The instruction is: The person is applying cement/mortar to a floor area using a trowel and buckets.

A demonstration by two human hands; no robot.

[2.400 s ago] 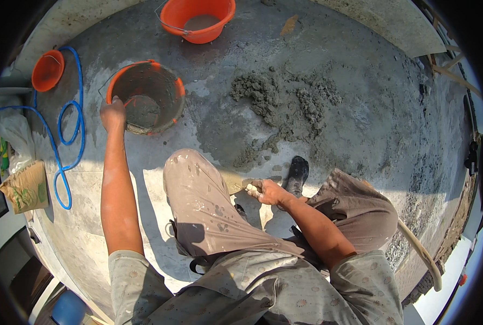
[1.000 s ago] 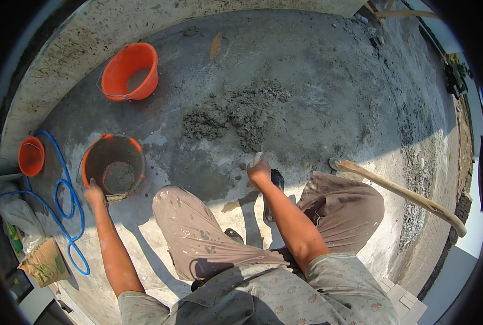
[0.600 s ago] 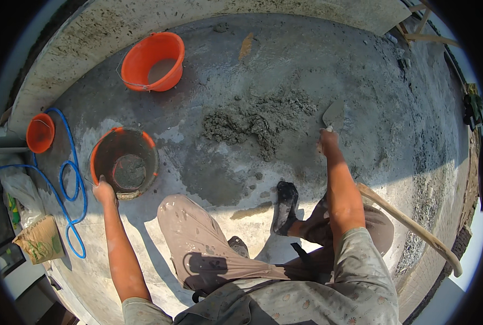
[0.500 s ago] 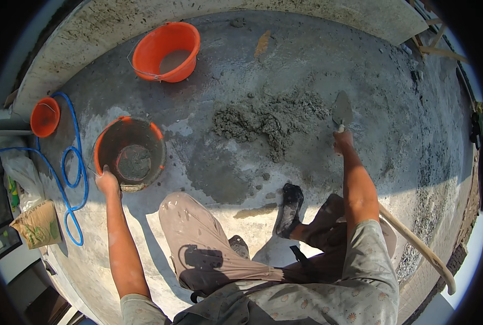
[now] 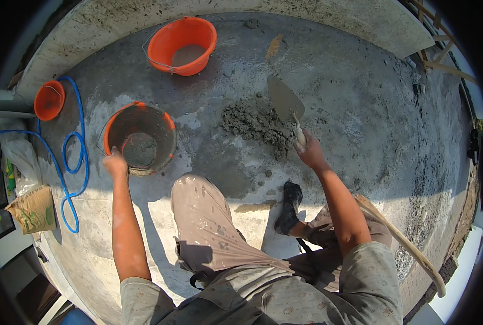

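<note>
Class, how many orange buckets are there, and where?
3: a round mortar-caked orange bucket, gripped by the left hand; a wide bright-orange bucket beyond it, at top; a small orange bucket at upper left. No others show.

The floor (image 5: 355, 92) is grey concrete, its far part damp and in shade, its near part pale and largely sunlit. A heap of mortar (image 5: 255, 123) lies in the middle, with crumbs scattered toward its near side and a dark wet patch to its left. Left of that stands the caked bucket (image 5: 157, 122); beyond it, the tub (image 5: 193, 67) — bright orange — rests near the far wall. The small bucket (image 5: 49, 102) sits at far left, just beside the looped blue hose (image 5: 82, 132). A sack (image 5: 33, 211) stands nearer — left of the hose's lowest loop. Dark grit (image 5: 419, 216) streaks the right side.
</note>
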